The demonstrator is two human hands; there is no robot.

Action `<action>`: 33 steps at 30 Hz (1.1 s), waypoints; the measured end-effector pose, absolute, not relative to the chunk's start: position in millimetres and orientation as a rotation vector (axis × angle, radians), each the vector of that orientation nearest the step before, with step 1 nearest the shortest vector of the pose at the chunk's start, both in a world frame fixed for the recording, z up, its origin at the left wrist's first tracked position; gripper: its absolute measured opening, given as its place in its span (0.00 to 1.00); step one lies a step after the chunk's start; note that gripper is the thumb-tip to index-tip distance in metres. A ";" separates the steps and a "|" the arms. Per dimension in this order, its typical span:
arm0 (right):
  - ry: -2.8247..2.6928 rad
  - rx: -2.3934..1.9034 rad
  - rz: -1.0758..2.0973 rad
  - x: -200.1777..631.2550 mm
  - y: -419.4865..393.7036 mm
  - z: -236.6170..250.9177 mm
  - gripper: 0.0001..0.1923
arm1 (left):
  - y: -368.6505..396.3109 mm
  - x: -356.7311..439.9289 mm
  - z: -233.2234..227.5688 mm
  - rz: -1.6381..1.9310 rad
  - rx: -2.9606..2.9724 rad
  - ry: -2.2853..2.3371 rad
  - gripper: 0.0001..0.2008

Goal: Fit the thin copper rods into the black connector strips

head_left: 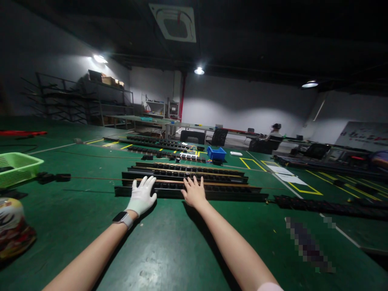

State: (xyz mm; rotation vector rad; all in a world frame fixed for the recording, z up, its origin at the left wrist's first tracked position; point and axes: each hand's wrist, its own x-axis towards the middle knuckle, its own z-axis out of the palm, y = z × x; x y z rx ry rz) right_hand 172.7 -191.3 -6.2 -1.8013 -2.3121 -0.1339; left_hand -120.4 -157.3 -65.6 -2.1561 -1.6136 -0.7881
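Several long black rails (230, 196) lie side by side across the green table (151, 250), with thin copper-coloured rods (224, 184) along them. My left hand (142, 197), in a white glove and with a watch (123, 218) at the wrist, rests at the nearest rails, fingers spread. Bare and also spread, my right hand (194, 192) lies on the same rails a little to the right. Neither hand is wrapped round anything. The fingers cover parts of the rails beneath them.
A green basket (21, 167) stands at the left, with a printed bag (13, 228) nearer me. Beyond the rails are a blue bin (216, 152) and more black strips (163, 152). White papers (286, 174) and a black chain-like strip (327, 205) lie right. A person (274, 135) sits far back.
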 end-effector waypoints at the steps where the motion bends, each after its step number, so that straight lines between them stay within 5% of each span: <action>1: -2.308 -1.806 -0.133 175.4 -191.3 -4.8 0.36 | -157.4 -120.4 -65.3 -0.785 -2.155 -1.616 0.35; 8: -2.157 -1.921 -0.148 213.9 -194.6 -4.9 0.42 | -155.4 -120.8 -66.9 -0.793 -2.154 -1.615 0.35; 33: -2.146 -1.926 -0.234 232.9 -205.1 -20.7 0.38 | -151.0 -122.2 -69.7 -0.791 -2.153 -1.617 0.36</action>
